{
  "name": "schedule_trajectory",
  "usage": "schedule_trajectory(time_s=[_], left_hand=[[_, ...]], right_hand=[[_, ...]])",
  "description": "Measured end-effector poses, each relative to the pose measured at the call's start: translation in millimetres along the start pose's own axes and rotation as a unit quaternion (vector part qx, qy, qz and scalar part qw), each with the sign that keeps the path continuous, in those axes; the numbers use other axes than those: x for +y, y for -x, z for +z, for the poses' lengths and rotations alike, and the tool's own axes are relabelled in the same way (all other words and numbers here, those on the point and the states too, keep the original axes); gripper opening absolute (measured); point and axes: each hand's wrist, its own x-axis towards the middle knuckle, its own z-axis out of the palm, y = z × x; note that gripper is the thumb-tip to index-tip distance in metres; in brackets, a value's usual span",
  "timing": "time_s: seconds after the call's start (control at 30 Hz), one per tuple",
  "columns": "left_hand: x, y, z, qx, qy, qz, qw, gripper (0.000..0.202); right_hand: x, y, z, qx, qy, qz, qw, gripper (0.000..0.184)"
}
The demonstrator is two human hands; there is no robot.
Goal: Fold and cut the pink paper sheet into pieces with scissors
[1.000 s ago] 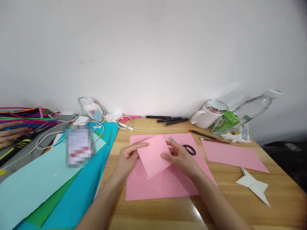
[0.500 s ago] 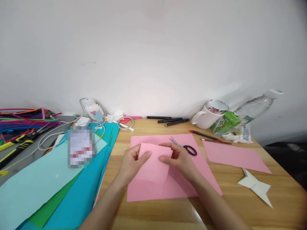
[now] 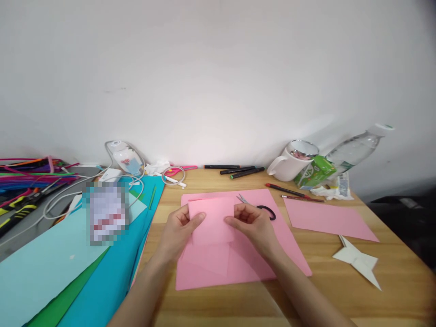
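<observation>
Between my two hands is a piece of pink paper, its upper part a squarish panel with a longer piece showing below it. My left hand pinches the left edge, thumb on the front and fingers behind. At the right edge my right hand pinches it the same way. Beneath lies a larger stack of pink sheets on the wooden table. Black-handled scissors rest on that stack, partly hidden behind my right hand.
To the right lie a pink strip and a folded white paper star. A white mug, a green carton and a clear bottle stand behind. Black markers lie by the wall; blue sheets and a pixelated object are left.
The pink paper sits flatter toward me, its upper panel now squarer with a longer piece showing below. Both hands keep their pinch. The whole view has shifted slightly.
</observation>
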Motion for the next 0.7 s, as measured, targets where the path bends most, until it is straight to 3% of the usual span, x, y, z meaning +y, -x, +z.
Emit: schedule_trajectory(time_s=[0.17, 0.7], left_hand=[[1.2, 1.0, 2.1, 0.029, -0.006, -0.001, 1.000, 0.027], [0.7, 1.3, 3.4, 0.027, -0.032, 0.008, 0.999, 0.030]], right_hand=[[0.4, 0.1, -0.7, -0.002, -0.006, -0.011, 1.000, 0.027], [-0.6, 0.4, -1.6, 0.021, 0.009, -0.003, 1.000, 0.027]])
